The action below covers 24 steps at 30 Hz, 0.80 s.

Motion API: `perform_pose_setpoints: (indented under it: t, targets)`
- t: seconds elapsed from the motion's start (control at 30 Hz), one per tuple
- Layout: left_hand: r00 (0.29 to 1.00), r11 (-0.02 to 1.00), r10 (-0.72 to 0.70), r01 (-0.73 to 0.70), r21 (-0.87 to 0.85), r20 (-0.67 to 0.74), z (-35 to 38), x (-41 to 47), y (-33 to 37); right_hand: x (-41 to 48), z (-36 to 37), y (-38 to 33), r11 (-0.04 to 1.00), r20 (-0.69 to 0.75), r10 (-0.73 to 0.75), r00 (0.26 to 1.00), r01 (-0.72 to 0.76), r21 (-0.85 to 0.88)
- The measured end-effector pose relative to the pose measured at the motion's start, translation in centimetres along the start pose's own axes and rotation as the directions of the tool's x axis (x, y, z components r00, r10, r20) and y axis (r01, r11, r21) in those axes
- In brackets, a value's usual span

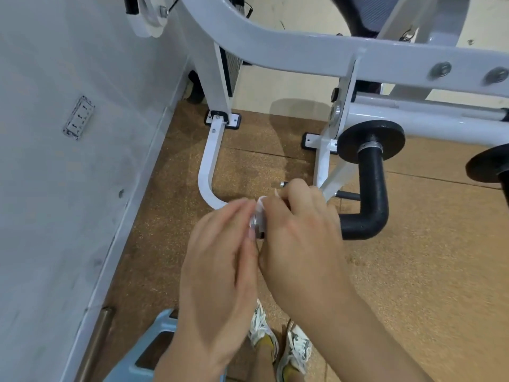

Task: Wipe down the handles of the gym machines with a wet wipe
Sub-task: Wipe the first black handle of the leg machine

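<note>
There's the wet wipe (261, 203), bunched up between both hands, low over the brown floor (413, 271) and against a small metal end piece (257, 226). The right hand (300, 230) curls its fingers round the wipe. The left hand (220, 260) lies alongside, fingers nearly straight, tips touching it. Just to the right is the black padded handle (371, 188), with the white machine frame (275, 45) behind.

wipe (260, 205) mostly hidden under right hand (297, 232)
</note>
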<state>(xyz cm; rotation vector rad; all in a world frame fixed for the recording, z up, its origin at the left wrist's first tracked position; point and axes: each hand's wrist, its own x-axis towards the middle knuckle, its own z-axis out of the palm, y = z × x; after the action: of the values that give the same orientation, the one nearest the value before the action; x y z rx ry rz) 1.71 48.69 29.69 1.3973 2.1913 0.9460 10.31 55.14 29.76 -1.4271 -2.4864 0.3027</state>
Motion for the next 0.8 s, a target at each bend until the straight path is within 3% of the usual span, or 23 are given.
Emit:
perform_pose_setpoints:
  t: [0.07, 0.17, 0.27, 0.33, 0.43, 0.5, 0.7, 0.8]
  targets:
    - [0.998, 0.999, 0.053, -0.053, -0.011, 0.032, -0.5, 0.6, 0.2, -0.8, -0.1, -0.2, 0.998, 0.046, 0.028, 0.999, -0.03, 0.047]
    - [0.977, 0.982, 0.187, -0.19, 0.011, 0.106, -0.6, 0.6, 0.2, -3.8, -0.4, 0.0, 0.953, 0.085, 0.045, 0.995, -0.069, 0.296]
    - [0.955, 0.954, 0.236, -0.263, 0.142, 0.18, -0.3, 1.1, -0.2, -5.3, -0.4, 0.4, 0.768, 0.071, 0.121, 0.99, -0.139, 0.626]
    - [0.93, 0.912, 0.263, -0.326, 0.248, 0.255, -0.3, 2.0, -0.1, -5.9, -0.3, 0.6, 0.671, 0.05, 0.194, 0.98, -0.17, 0.722]
    - [0.922, 0.947, 0.155, -0.241, 0.213, 0.355, -0.2, 4.5, 0.2, -6.0, 0.0, 0.8, 0.536, 0.082, 0.296, 0.952, -0.236, 0.811]
    - [0.915, 0.965, 0.156, -0.222, 0.141, 0.371, 0.0, 5.1, 0.0, -5.7, 0.0, 0.8, 0.451, 0.136, 0.341, 0.93, -0.289, 0.845]
    - [0.88, 0.845, 0.448, -0.475, 0.247, 0.158, 0.1, 0.7, -2.4, -6.3, 0.5, 0.4, 0.348, 0.261, 0.337, 0.905, -0.378, 0.858]
    - [0.943, 0.896, 0.268, -0.32, 0.309, 0.2, 0.4, 2.9, -1.2, -6.2, 0.4, 0.1, 0.348, 0.262, 0.342, 0.903, -0.38, 0.857]
